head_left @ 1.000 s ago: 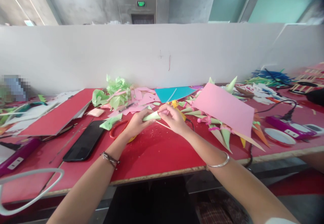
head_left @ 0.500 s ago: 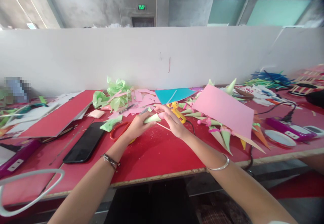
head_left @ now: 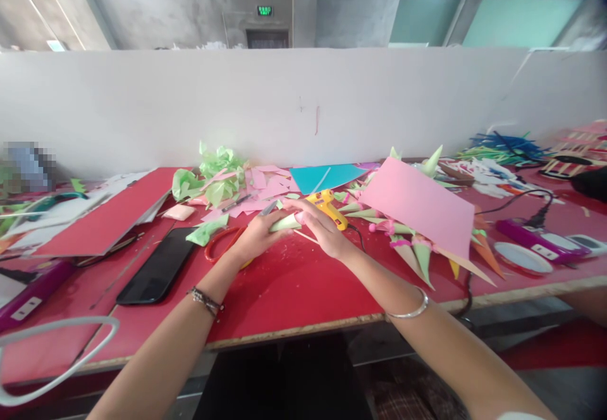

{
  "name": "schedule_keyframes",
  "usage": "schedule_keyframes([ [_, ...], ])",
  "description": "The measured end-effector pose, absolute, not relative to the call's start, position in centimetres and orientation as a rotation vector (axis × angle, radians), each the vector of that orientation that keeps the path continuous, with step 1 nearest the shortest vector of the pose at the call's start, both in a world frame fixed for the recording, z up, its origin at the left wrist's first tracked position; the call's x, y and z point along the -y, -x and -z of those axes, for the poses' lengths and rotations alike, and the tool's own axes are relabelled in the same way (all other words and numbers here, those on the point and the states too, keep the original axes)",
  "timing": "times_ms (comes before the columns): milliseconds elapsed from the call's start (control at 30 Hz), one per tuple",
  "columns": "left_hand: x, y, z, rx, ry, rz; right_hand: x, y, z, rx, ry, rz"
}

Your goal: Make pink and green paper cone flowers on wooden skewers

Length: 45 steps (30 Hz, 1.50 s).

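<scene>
My left hand (head_left: 253, 238) is closed around the narrow end of a pale green paper cone (head_left: 286, 222), held just above the red table (head_left: 284, 287). My right hand (head_left: 322, 227) pinches the cone's wide end, where a bit of pink shows between the fingers. A thin wooden skewer (head_left: 306, 237) lies on the table under my right hand. A yellow glue gun (head_left: 327, 205) rests just behind my right hand. Red-handled scissors (head_left: 220, 243) lie beside my left hand.
A black phone (head_left: 159, 265) lies left of my hands. Green and pink paper scraps (head_left: 222, 183) pile up behind. A large pink sheet (head_left: 420, 202) covers several finished green cones (head_left: 417, 252) to the right. A purple device (head_left: 535, 236) with a cable sits far right; a white partition stands behind.
My right hand has shifted slightly, its fingers now wrapped closer over the cone's wide end, uncovering more of the glue gun. The left hand keeps its hold.
</scene>
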<state>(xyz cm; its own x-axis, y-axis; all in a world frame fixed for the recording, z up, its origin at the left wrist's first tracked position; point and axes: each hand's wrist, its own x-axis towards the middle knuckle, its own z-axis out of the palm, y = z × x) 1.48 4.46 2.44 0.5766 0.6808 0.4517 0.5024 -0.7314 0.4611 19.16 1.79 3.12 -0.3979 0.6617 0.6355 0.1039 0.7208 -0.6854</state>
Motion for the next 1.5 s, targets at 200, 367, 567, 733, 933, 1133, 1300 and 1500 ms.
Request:
schedule_keyframes([
  [200,-4.4,-1.5,-2.4,-1.000,-2.560,-0.875,-1.9,-19.2,-3.0,1.954,0.549,-0.671],
  [367,-4.2,-1.6,-2.6,-1.084,-2.588,-0.839,-1.9,-19.0,-2.7,1.896,0.620,-0.670],
  [567,-4.3,-1.6,-2.4,-1.248,-2.601,-0.851,-2.0,-19.0,-2.9,1.818,0.702,-0.413],
  [733,-4.4,-1.6,-2.4,-1.248,-2.579,-0.891,-2.2,-19.0,-3.0,1.834,0.687,-0.348],
  [933,-4.3,-1.8,-2.5,-1.202,-2.539,-0.932,-2.3,-19.1,-3.0,1.837,0.704,-0.344],
  [1133,-4.5,-1.9,-2.5,-1.201,-2.468,-0.941,-2.4,-19.1,-3.0,1.835,0.669,-0.337],
  [1300,-4.5,-1.9,-2.4,-1.169,-2.466,-0.897,-2.6,-19.2,-2.8,1.836,0.658,-0.328],
  [1500,-4.5,-1.8,-2.3,-1.227,-2.533,-0.853,-2.9,-19.1,-2.4,1.797,0.655,-0.380],
])
